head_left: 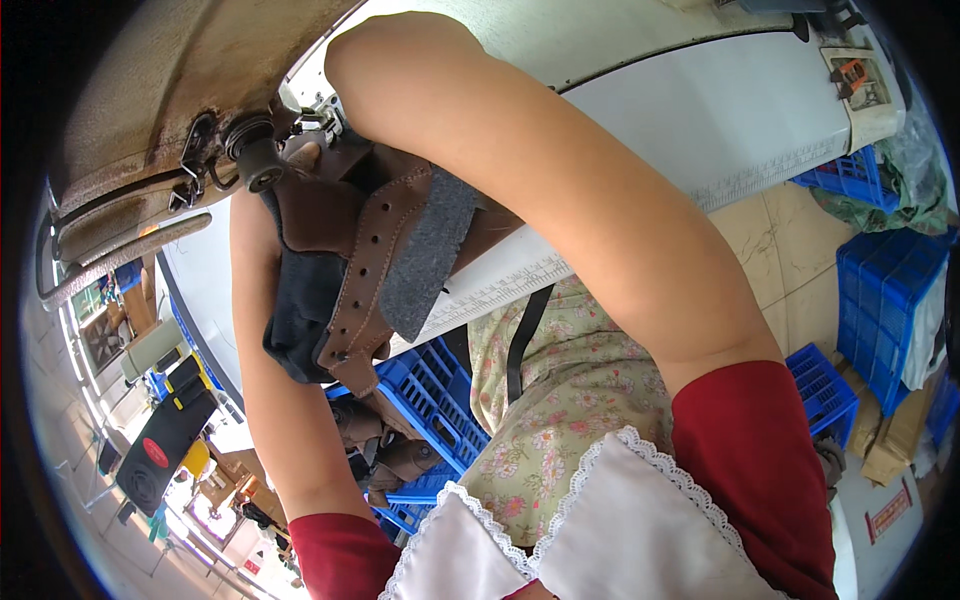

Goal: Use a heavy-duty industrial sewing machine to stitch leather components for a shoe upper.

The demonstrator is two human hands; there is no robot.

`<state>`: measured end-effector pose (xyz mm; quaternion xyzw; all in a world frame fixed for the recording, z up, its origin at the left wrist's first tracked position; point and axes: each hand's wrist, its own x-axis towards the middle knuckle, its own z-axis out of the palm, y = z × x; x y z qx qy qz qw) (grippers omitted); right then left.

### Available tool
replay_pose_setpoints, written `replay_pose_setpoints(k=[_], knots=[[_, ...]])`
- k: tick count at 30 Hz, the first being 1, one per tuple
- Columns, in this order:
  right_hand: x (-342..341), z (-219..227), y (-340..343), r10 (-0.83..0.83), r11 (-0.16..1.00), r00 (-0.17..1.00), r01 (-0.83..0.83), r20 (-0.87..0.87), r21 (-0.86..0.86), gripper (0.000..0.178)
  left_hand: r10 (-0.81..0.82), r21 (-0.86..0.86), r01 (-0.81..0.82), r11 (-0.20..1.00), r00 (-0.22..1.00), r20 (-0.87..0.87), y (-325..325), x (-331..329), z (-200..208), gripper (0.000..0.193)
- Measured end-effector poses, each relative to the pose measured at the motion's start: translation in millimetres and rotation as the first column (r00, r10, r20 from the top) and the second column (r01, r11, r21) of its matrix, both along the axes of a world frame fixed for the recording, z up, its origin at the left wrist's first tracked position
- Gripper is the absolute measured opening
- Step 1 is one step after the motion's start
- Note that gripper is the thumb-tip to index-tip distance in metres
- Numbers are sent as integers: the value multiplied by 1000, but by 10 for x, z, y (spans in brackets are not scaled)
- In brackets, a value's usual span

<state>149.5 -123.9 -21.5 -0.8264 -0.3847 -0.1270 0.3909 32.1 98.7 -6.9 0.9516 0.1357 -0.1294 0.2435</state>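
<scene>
At ten o'clock the brown shoe upper (365,255) is hanging past the edge of the white counter (700,120), looking light and bendy, its black lining (305,300) probably softer. The right hand (372,75) is resting bent at its top and the left hand (303,156) is mostly hiding behind, so I can't tell either grip; the punched strip (388,225) is seemingly offering the firmest hold.

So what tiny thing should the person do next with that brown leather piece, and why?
Maybe gently smooth the brown leather piece flat with the right hand. That hand is close by, the leather looks bunched up beside the shiny metal part, and its strip with holes hangs past the white table's edge, so it might pull crooked.
</scene>
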Motion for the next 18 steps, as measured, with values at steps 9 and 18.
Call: replay_pose_setpoints(k=[9, 18], knots=[[25, 40, -39, 5, 998, 999, -7, -38, -62, 13, 20, 59, -26, 998, 996, 87, -110, -7, 18, 41], [31, 83, -17, 38, 995, 996, -45, -79, -88, 14, 124, 32, -127, 991, 989, 86, 36, -22, -38, 45]])
